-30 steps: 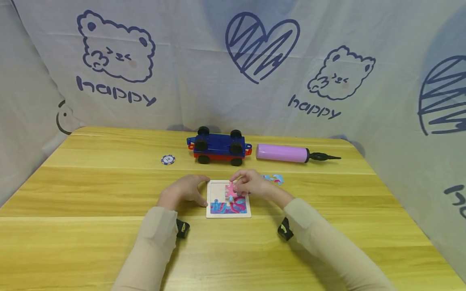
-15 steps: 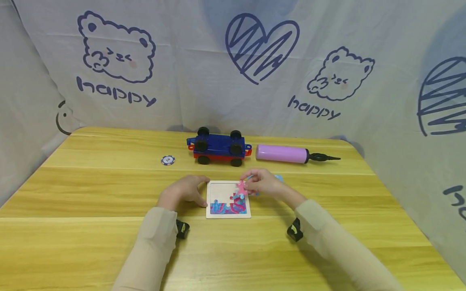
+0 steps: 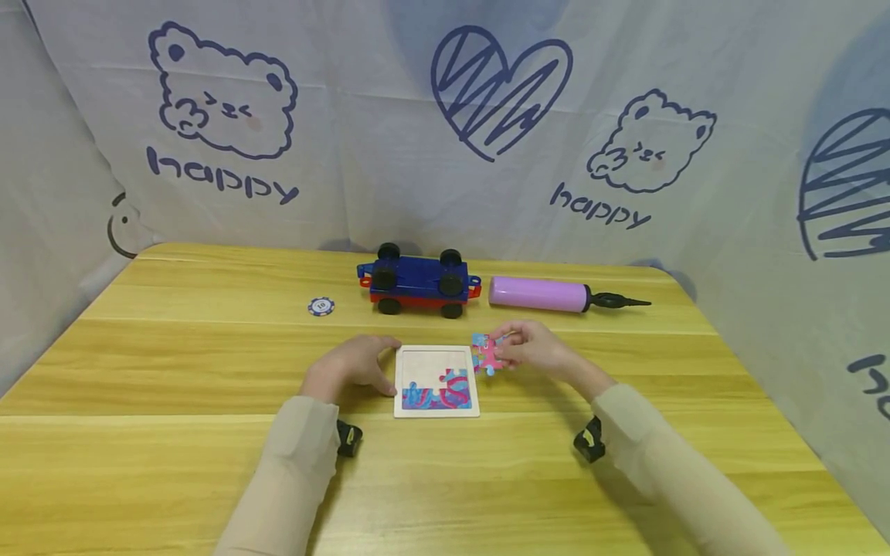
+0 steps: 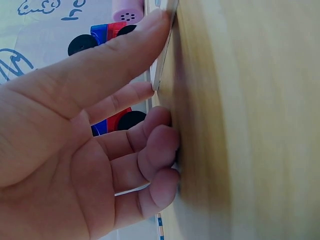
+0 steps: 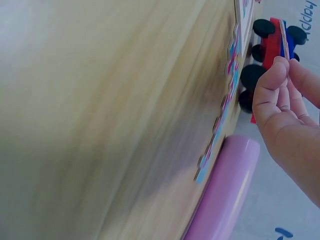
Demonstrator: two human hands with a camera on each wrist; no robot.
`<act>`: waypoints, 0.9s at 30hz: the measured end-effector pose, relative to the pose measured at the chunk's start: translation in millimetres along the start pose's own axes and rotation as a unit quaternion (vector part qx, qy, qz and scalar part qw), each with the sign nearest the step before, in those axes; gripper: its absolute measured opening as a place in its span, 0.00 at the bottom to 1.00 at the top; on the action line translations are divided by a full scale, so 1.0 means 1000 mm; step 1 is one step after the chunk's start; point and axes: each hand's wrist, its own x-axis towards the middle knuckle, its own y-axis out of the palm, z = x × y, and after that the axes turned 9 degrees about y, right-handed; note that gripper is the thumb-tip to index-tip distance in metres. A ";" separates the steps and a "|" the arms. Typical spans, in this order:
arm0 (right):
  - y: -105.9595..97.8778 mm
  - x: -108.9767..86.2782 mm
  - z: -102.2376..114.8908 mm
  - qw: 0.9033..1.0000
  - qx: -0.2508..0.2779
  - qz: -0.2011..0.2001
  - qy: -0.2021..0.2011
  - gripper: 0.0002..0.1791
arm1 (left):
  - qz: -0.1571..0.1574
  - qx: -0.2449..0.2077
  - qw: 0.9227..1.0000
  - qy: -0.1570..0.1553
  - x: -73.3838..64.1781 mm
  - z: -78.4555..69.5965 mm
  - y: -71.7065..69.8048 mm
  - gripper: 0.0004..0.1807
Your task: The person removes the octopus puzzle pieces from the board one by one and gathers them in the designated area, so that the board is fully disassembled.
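Observation:
In the head view my left hand (image 3: 352, 366) touches the left side of a white puzzle frame (image 3: 438, 413) with its thumb and index finger. In the left wrist view these two fingers look straight, and the other fingers bend loosely by the table. Blue, pink and purple puzzle pieces (image 3: 436, 398) lie along the frame's bottom and lower right. My right hand (image 3: 531, 345) pinches a pink puzzle piece (image 3: 489, 357) between thumb and index finger, above the table right of the frame; the right wrist view shows it edge-on. Loose puzzle pieces (image 5: 232, 70) lie below that hand, partly hidden in the head view.
Behind the frame stand blue and red toy car bases (image 3: 420, 279) with black wheels. A lilac hand pump (image 3: 538, 294) lies to their right, and a poker chip (image 3: 321, 306) to their left. A printed white curtain (image 3: 389, 177) hangs behind the wooden table (image 3: 174, 463).
My right hand has moved right with the pink piece, from over the frame to beyond its right edge. The left hand and the frame have stayed in place.

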 end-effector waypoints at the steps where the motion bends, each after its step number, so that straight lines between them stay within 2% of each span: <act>1: -0.002 0.000 -0.001 1.000 0.001 -0.002 0.003 0.15 | 0.000 0.000 1.000 0.000 0.000 0.000 0.000 0.38; 15: -0.024 -0.006 -0.016 0.999 -0.018 -0.026 0.023 0.15 | -0.001 -0.003 1.000 -0.001 -0.001 0.000 0.000 0.38; 27: -0.023 -0.001 -0.023 0.998 -0.001 -0.029 0.054 0.14 | -0.001 -0.002 1.000 -0.004 -0.001 0.001 0.000 0.39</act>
